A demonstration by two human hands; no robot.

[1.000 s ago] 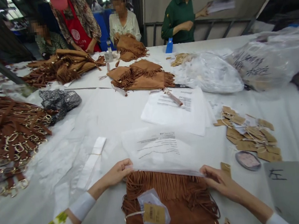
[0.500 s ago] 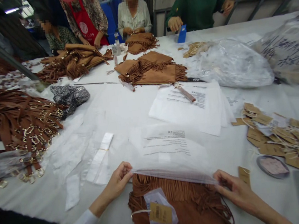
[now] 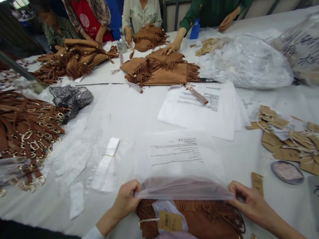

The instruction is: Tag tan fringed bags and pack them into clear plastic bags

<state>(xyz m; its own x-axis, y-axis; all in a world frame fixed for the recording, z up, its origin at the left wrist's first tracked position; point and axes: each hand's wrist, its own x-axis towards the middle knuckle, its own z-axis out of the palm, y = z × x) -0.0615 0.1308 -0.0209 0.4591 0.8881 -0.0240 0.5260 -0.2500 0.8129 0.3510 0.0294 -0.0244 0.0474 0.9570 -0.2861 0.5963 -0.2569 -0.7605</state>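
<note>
A brown fringed suede bag [image 3: 200, 222] lies at the near table edge with a kraft hang tag [image 3: 169, 221] on it. A clear plastic bag with printed text [image 3: 178, 159] lies just beyond it, its open mouth lifted over the bag's fringed top. My left hand [image 3: 126, 199] pinches the left corner of that mouth. My right hand [image 3: 248, 203] grips the right corner. Both hands are closed on the plastic.
Kraft tags [image 3: 293, 140] and a round tin lid [image 3: 287, 172] lie to the right. Brown straps with metal rings [image 3: 14, 132] pile up at left. Printed sheets [image 3: 201, 111], plastic bags [image 3: 245, 67] and more fringed bags [image 3: 159, 69] lie farther back. Other people work along the far side.
The mouth of the plastic bag has come nearer and farther over the fringed bag, covering more of its fringe. A person opposite has laid a hand on the far fringed bags.
</note>
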